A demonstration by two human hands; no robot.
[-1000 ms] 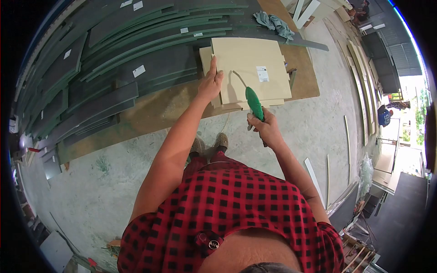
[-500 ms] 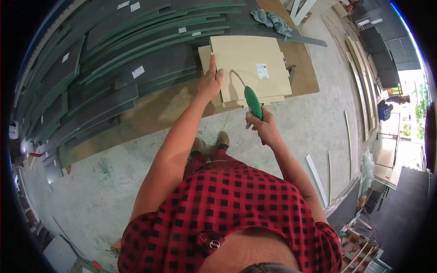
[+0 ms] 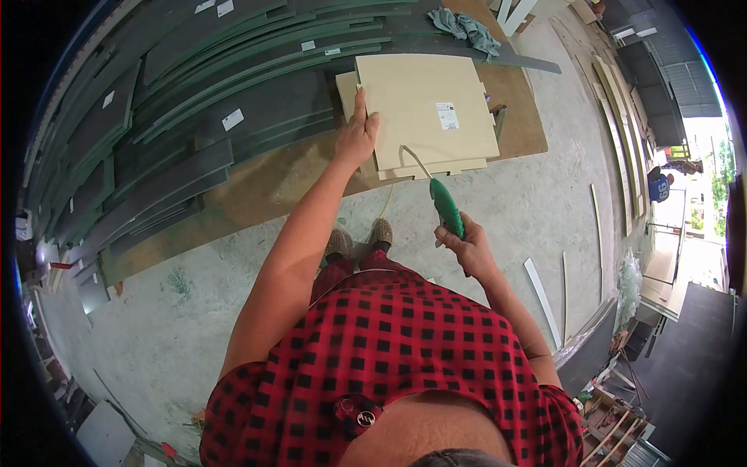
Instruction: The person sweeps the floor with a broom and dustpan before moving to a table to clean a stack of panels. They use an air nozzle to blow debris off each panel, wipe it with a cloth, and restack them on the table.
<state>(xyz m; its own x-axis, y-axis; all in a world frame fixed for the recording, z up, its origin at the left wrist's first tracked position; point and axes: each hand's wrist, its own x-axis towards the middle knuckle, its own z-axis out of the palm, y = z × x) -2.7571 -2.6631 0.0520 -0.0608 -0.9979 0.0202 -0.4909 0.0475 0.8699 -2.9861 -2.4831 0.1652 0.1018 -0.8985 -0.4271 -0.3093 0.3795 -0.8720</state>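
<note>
A stack of cream-coloured panels (image 3: 420, 89) with a white label (image 3: 447, 116) on the top one lies in front of me, with notched edges showing along its near side. My left hand (image 3: 357, 142) rests at the stack's left edge, its index finger stretched along the edge and its thumb apart over the top panel. In my right hand (image 3: 471, 247) is a green air blow gun (image 3: 446, 206). Its thin bent metal nozzle points toward the panels, the tip overlapping the near part of the top panel in this view.
Long dark green-edged boards (image 3: 257, 86) lie piled to the left on a brown board base (image 3: 264, 175). A grey-blue cloth (image 3: 467, 31) lies beyond the panels. Loose strips (image 3: 542, 302) lie on the concrete floor at right. Another person (image 3: 660, 185) is far off at right.
My right hand has drawn the air blow gun back toward me and slightly right. The left hand stays at the panel edge.
</note>
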